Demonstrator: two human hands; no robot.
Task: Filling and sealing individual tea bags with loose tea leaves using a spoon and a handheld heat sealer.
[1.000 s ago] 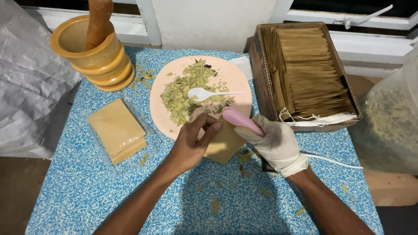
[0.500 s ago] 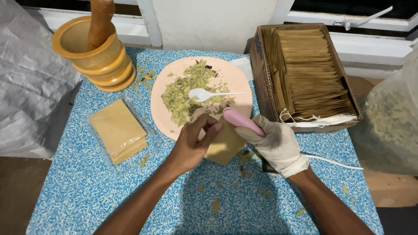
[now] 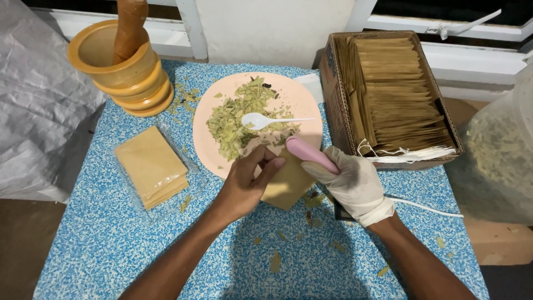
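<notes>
On the blue-speckled table [image 3: 111, 244], seen from your head camera, both of your hands meet just below the plate. Your left hand [image 3: 244, 186] is bare, and its fingers [image 3: 265, 162] are curled shut, pinching the top edge of a small tan paper sachet [image 3: 287, 186] that lies on the table at the near rim of the pink plate [image 3: 208, 111]. Your right hand [image 3: 352, 183] wears a pale glove; its fingers are wrapped tight around a pink handheld tool [image 3: 311, 154], whose rounded end points up-left and sits right against the sachet's top edge, touching your left fingertips. You cannot tell from this view what the tool's underside does, since the hand covers it. A white cord [image 3: 427, 206] runs off to the right from under the gloved wrist.

The plate holds a heap of dried green leaf pieces [image 3: 236, 119] with a white plastic spoon [image 3: 266, 119] lying across it, bowl to the left. To your left, a stack of flat tan sachets [image 3: 151, 165] rests in clear wrapping, well apart from your hands. At the far left corner stands a yellow mortar [image 3: 119, 66] with a wooden pestle [image 3: 129, 28] upright in it. To your right, a cardboard box [image 3: 333, 83] is packed with rows of tan sachets on edge, white strings [image 3: 411, 154] trailing at its near end. Leaf crumbs lie scattered over the table.
</notes>
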